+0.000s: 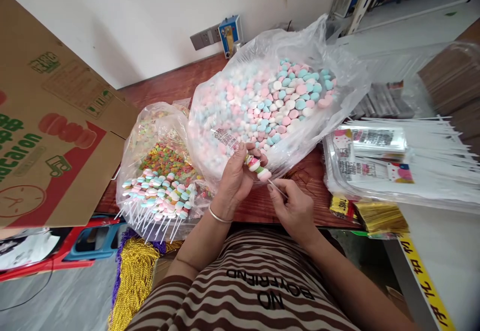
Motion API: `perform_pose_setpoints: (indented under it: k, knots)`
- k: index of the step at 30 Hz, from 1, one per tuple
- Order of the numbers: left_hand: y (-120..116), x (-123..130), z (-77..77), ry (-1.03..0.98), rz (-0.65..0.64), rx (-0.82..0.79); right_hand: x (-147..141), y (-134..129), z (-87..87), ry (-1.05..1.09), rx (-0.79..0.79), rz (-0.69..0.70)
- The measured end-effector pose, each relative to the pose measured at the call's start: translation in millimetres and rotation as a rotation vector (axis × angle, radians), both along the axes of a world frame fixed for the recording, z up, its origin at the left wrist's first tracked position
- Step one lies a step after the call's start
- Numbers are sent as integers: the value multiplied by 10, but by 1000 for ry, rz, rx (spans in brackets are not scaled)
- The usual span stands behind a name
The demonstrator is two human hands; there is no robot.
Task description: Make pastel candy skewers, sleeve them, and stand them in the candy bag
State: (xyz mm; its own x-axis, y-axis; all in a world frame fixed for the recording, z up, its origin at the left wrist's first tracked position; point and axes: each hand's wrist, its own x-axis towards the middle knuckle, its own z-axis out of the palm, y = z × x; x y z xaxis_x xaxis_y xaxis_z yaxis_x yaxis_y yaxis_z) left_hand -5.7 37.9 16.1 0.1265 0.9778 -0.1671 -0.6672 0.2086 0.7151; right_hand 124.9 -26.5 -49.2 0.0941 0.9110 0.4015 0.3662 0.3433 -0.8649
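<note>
Between my hands is a candy skewer, with pink, white and green pieces threaded on a thin white stick. My left hand has its fingers curled round the candy end, and a small printed clear wrapper sticks out above those fingers. Pinched in my right hand is the lower end of the stick. Just beyond both hands lies a large clear bag of pink, blue and white round candies. To the left, finished-looking candy skewers rest on a smaller bag of colourful ring-shaped pieces.
A clear tray at right holds white sticks and printed wrappers. Gold twist ties lie at the table's front edge. A tall cardboard box stands at left. A blue device sits against the wall by a socket.
</note>
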Motion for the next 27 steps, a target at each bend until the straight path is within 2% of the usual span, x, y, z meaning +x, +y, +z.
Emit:
perform_pose_setpoints:
  k: [2, 4, 5, 8, 10, 12, 14, 16, 19, 21, 24, 27]
  knots:
    - [-17, 23, -21, 6, 0, 20, 34, 0, -20, -174, 124, -83]
    - [-29, 42, -20, 12, 10, 21, 45, -9, -20, -111, 73, -10]
    - [-32, 47, -12, 12, 12, 17, 43, -19, -12, 19, -20, 82]
    - [-37, 44, 26, -11, -15, 16, 12, -60, 38, 601, -412, 429]
    - [-47, 43, 46, -22, -40, 18, -22, -85, 74, 929, -599, 600]
    - [-66, 55, 50, -13, -48, 0, -61, -102, 98, 1116, -682, 699]
    - [-87, 80, 38, 12, -54, -26, -97, -108, 102, 1180, -705, 741]
    - [-105, 110, 22, 52, -56, -41, -111, -105, 90, 1106, -657, 664]
    - [-127, 139, 9, 118, -45, -39, -79, -85, 55, 729, -447, 348]
    - [-148, 140, 3, 137, -53, -21, -39, -69, 28, 517, -323, 222]
    - [-203, 115, -39, 221, 16, 79, -6, -47, 0, 492, -284, 222]
    - [-259, 51, -129, 560, 228, 319, -18, -37, -3, 567, -301, 239]
